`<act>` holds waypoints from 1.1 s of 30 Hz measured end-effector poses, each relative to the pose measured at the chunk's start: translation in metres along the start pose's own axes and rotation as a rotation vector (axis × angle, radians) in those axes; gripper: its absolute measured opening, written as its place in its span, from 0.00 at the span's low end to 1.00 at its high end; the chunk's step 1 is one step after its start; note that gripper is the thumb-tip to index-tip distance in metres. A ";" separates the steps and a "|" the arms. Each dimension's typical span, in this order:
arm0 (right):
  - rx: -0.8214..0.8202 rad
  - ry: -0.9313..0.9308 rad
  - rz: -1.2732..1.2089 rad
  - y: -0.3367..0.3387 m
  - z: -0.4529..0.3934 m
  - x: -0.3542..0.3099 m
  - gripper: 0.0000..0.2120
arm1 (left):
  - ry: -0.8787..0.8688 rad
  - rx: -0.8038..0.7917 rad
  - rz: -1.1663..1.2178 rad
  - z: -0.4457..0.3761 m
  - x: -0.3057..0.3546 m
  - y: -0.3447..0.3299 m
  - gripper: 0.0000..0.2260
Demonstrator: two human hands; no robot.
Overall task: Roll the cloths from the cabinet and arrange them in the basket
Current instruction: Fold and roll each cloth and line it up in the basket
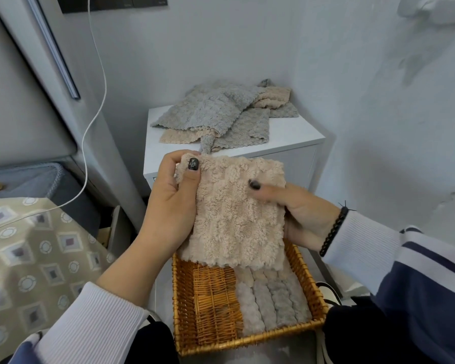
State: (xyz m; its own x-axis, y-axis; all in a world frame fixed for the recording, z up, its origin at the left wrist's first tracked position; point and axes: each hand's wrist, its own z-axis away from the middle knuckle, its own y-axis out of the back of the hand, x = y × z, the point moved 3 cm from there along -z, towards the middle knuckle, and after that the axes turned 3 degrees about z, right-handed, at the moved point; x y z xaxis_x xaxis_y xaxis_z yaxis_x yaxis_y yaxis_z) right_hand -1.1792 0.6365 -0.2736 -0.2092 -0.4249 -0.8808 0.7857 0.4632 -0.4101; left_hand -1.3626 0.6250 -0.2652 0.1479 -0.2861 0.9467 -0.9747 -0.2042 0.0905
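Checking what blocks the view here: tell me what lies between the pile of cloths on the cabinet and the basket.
In the head view, the beige cloth, held by the left hand and right hand, hangs between the pile and the basket.

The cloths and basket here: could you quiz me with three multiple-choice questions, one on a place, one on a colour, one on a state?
1. Where does the pile of unrolled cloths lie?
A. On the white cabinet
B. In the basket
C. On the floor

2. What colour is the cloth in the hands?
A. Blue
B. Beige
C. Black

3. How is that cloth now?
A. Rolled tight
B. Lying in the basket
C. Held flat above the wicker basket

Answers: 1 A, the pile rests on the cabinet top. 2 B, its fleece is beige. 3 C, the left hand and right hand grip its edges.
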 end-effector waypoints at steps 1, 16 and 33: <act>0.024 0.005 0.045 0.002 -0.002 0.001 0.23 | -0.023 0.016 -0.047 0.000 0.000 0.001 0.04; 0.143 0.098 0.153 0.023 0.004 -0.020 0.17 | 0.580 -0.360 0.413 0.015 -0.002 -0.003 0.21; 0.036 0.079 0.178 0.038 0.020 -0.023 0.17 | 0.583 -0.500 0.417 0.020 -0.001 0.006 0.14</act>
State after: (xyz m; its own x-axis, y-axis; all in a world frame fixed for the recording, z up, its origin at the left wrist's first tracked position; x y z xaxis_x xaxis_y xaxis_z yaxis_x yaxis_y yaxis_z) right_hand -1.1331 0.6483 -0.2640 -0.1092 -0.2756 -0.9551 0.8345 0.4967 -0.2387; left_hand -1.3649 0.6057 -0.2715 -0.2136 0.3062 0.9277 -0.9096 0.2840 -0.3032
